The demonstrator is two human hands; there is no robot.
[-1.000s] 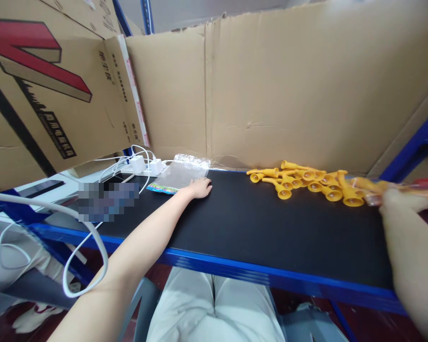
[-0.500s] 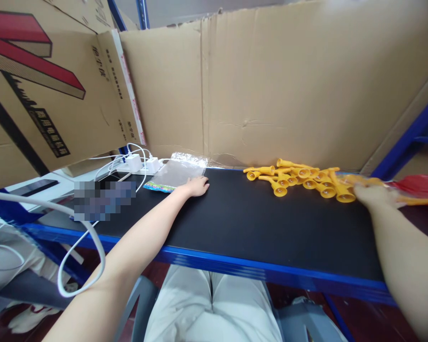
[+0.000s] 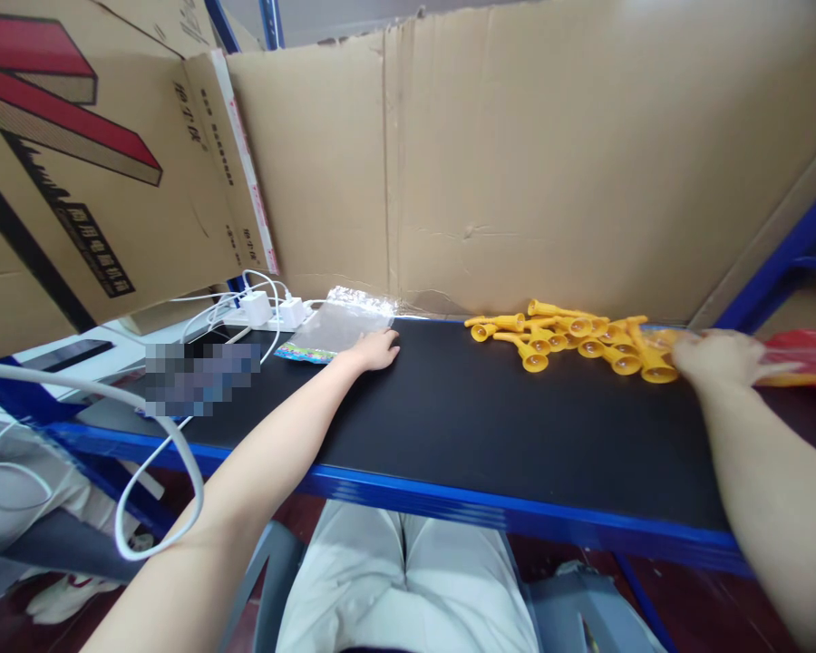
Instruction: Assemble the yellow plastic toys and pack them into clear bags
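Note:
My left hand [image 3: 379, 349] lies palm down on the black tabletop [image 3: 503, 426], fingers out and slightly bent, at the right edge of a clear plastic bag [image 3: 346, 325] with a colourful lower strip. Toward the right, a loose pile of yellow trumpet-shaped plastic pieces [image 3: 534, 361] lies with flared mouths mostly facing me. My right hand [image 3: 715, 357] is at the right end of this pile, beside a red plastic bag [image 3: 806, 352]. Its fingers are partly hidden and blurred, so whether it grips anything does not show. More yellow pieces lie by the red bag.
A cardboard wall [image 3: 544, 163] stands behind the table, with a printed cardboard box [image 3: 102, 181] at the left. White chargers [image 3: 255, 309] and cables sit at the back left. A white cable [image 3: 194, 490] loops over my left forearm. Blue rail [image 3: 449, 510] edges the table.
My right hand has shifted slightly to the right by the red bag, which looks somewhat displaced. The left hand stays in place beside the clear bag.

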